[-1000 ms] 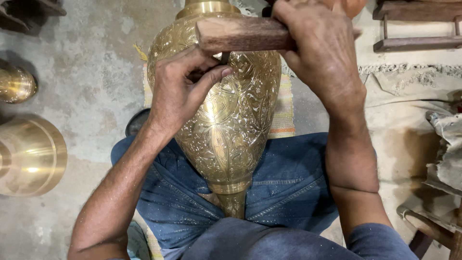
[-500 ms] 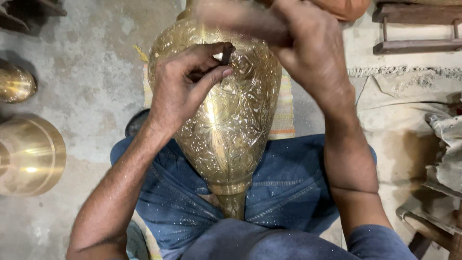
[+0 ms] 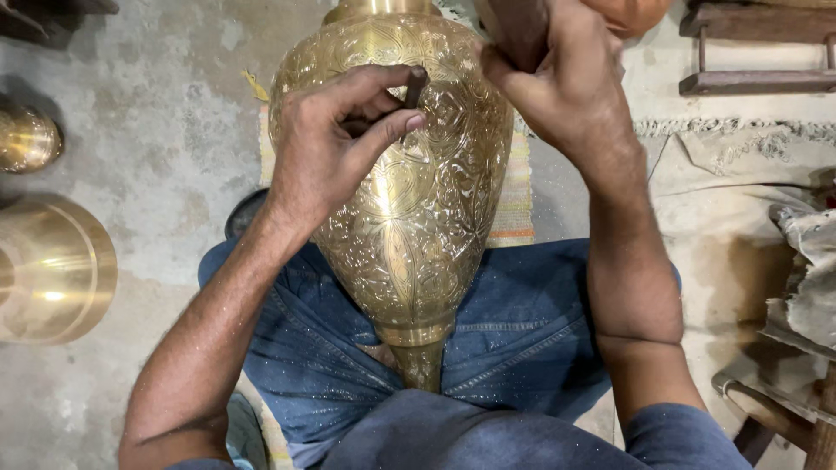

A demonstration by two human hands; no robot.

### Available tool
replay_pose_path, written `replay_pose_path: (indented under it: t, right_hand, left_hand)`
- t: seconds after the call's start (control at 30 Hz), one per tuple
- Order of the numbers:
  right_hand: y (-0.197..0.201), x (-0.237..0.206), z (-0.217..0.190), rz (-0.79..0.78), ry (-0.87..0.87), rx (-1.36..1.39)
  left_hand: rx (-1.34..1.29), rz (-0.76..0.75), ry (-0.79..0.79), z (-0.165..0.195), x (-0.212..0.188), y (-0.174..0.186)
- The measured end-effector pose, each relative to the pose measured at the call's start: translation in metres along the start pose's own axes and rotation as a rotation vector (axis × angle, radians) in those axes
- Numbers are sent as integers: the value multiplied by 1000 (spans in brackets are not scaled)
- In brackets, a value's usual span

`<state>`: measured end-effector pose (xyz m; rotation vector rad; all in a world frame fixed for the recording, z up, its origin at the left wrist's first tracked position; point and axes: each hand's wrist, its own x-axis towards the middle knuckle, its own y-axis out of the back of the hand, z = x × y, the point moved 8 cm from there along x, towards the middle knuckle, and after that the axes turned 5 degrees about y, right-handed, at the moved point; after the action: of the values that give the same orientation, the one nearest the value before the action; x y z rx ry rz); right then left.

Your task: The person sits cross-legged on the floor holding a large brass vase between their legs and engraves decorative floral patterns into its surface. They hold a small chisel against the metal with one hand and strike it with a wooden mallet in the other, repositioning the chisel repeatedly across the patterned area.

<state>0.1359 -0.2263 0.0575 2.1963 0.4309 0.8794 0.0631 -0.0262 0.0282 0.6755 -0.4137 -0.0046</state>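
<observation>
While left hand [image 3: 335,148] pinches a small dark punch [image 3: 416,87] against the rigid, probably heavy, slick brass vase [image 3: 409,226], right hand [image 3: 557,83] grips a wooden mallet [image 3: 514,30].

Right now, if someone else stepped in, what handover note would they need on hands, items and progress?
Left hand: pinches a small dark chisel, tip against the engraved brass vase.
Right hand: raised above the chisel, gripping a wooden mallet.
The vase lies across the lap, narrow end toward the body.
Done: engraved pattern covers the visible surface.
Left: cannot tell which areas remain.
</observation>
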Motion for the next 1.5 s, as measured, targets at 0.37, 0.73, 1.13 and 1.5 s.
replay_pose_path:
  t: [0.37,0.73,1.13,1.5]
  right_hand:
    - [-7,-3,3,33,116,-263]
    - [2,-4,-3,-49,-48,169]
    - [0,0,11,45,-55,91]
    - [15,-4,-32,78,356,-217]
  left_hand:
    - [0,-3,-6,2,-2,1]
    - [-18,13,-24,7,-1,4]
    - [-34,41,-29,4,-3,4]
    - [-42,28,6,7,-3,4]
